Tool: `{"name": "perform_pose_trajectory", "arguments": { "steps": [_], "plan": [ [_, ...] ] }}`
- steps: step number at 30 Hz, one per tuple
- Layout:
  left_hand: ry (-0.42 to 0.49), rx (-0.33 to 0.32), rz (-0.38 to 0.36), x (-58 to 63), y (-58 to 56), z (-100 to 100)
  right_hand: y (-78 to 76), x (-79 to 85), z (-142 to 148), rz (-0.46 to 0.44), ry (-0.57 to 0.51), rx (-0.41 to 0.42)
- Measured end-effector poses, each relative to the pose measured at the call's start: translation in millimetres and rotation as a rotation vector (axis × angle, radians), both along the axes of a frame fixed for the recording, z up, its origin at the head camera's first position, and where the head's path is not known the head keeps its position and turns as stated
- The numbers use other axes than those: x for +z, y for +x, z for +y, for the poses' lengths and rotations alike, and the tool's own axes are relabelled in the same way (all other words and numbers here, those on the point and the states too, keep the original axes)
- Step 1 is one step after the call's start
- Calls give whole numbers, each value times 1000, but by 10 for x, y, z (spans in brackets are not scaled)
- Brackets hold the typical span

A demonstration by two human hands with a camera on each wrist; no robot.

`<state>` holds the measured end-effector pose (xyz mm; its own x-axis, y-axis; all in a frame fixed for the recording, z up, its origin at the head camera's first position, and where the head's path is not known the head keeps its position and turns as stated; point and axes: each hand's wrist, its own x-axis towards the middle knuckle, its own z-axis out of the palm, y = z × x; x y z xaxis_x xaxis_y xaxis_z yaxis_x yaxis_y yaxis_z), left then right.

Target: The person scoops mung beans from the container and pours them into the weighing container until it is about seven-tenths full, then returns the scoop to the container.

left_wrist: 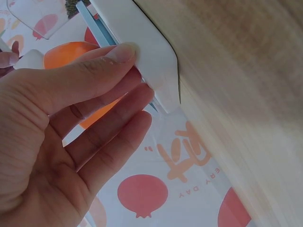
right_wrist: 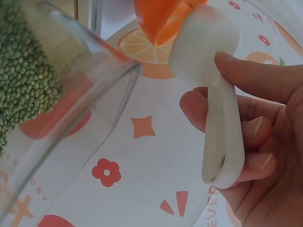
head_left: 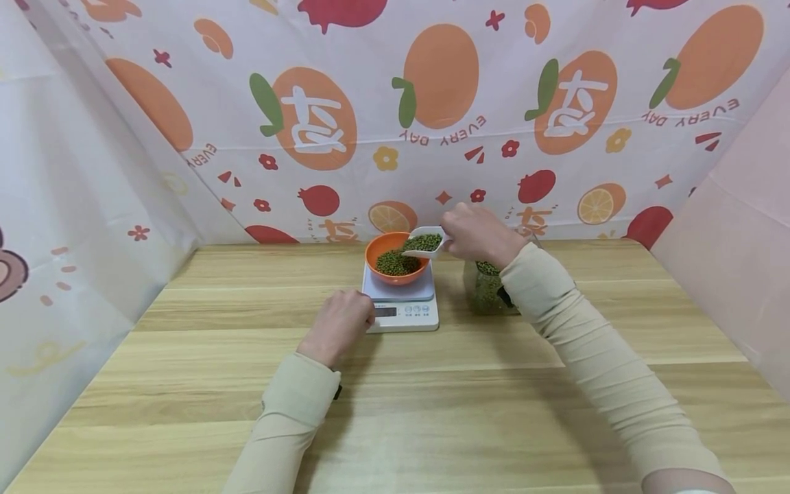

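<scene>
Back sheet (head_left: pixel 382 82): printed with fruit, flowers
Right sheet (head_left: pixel 753 274): tinted pale pink
Desk (head_left: pixel 420 412): grained like light wood

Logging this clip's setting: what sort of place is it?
Probably a staged tabletop recording spot rather than a working kitchen: a wooden table backed by a fruit-printed sheet, with a digital scale bearing an orange bowl of small green beans.

The scoop (right_wrist: pixel 204 47) and the bowl (head_left: pixel 398 279) seem to be smooth plastic, the bowl slightly glossy, the scale (head_left: pixel 407 324) is also of smooth plastic, the jar (right_wrist: pixel 102 92) is transparent and shiny, the table (head_left: pixel 494 425) shows wood grain, and the sleeves (head_left: pixel 599 346) look like wrinkled, matt cloth.
</scene>
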<state>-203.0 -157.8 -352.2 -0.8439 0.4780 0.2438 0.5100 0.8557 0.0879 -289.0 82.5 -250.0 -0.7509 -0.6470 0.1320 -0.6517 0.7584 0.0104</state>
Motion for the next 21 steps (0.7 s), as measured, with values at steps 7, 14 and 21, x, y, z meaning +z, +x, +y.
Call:
{"name": "perform_pose_trajectory", "arguments": {
  "steps": [7, 14, 21],
  "plan": [
    [2, -11, 18, -2, 0, -6, 9, 7, 18, 36, 27, -9],
    [4, -11, 32, -13, -6, -5, 10, 20, 3, 75, 45, -4],
    [-3, -3, 28, -12, -3, -3, 19, 30, -12, 90, 77, -21]
  ]
}}
